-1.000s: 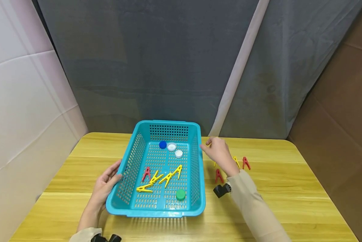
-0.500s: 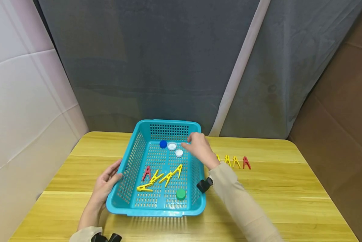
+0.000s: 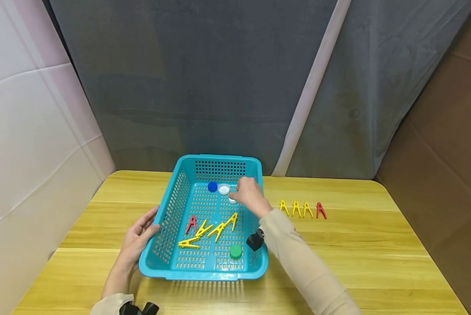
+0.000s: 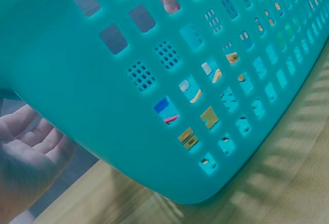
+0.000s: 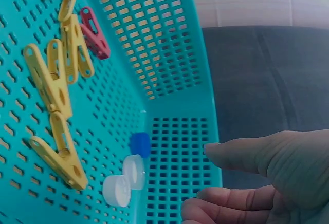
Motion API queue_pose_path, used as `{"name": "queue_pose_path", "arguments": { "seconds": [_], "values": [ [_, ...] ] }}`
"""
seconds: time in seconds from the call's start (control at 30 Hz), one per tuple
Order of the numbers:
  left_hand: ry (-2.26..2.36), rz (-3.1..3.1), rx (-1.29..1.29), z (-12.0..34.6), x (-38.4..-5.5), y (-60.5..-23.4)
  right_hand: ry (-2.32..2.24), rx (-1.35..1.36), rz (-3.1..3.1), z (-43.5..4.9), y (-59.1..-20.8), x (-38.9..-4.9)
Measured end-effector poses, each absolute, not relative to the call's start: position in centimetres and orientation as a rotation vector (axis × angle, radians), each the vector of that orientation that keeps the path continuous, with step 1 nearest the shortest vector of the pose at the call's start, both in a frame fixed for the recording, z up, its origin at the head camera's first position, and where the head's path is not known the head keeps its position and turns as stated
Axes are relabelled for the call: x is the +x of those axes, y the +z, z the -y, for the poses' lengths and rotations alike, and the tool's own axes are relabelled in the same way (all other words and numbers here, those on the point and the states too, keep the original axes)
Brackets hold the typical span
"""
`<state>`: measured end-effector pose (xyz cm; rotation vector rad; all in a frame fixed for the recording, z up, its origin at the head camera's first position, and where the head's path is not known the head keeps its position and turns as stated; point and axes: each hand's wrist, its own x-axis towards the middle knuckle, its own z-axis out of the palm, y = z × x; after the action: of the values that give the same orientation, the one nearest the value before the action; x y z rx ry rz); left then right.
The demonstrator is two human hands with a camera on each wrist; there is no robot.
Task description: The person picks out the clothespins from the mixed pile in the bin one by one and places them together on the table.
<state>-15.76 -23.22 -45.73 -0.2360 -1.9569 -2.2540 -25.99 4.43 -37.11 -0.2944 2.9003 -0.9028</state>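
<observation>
A turquoise plastic basket [image 3: 204, 276] sits on the table, its left rim gripped by my left hand [image 3: 138, 238]; in the left wrist view its fingers curl behind the rim. My right hand [image 3: 249, 197] reaches into the far right of the basket, over two white bottle caps [image 3: 224, 190]. In the right wrist view its thumb and fingers are apart with nothing between them. A blue cap [image 3: 212, 187] lies beside the white ones. Several yellow clothespins [image 3: 218, 230] and a red clothespin [image 3: 191, 224] lie mid-basket, and a green cap [image 3: 236, 251] lies near the front.
Right of the basket, three yellow clothespins [image 3: 296, 208] and a red clothespin [image 3: 321, 211] stand in a row on the wooden table [image 3: 377, 253]. My right sleeve [image 3: 298, 258] crosses the table's front right. A grey curtain [image 3: 204, 87] hangs behind.
My right hand has moved left from beyond the basket's right rim to inside it, down to the white caps. The sleeve now covers a red clothespin's spot on the table. My left hand stays.
</observation>
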Motion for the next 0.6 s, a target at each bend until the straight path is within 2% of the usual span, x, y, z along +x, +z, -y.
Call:
{"name": "queue_pose_path", "arguments": {
  "seconds": [0.6],
  "values": [
    [-2.277, 1.922, -0.234, 23.1, -15.7, -45.6, -0.779, -0.163, -2.805, -2.9, -39.3, -26.4]
  ]
}}
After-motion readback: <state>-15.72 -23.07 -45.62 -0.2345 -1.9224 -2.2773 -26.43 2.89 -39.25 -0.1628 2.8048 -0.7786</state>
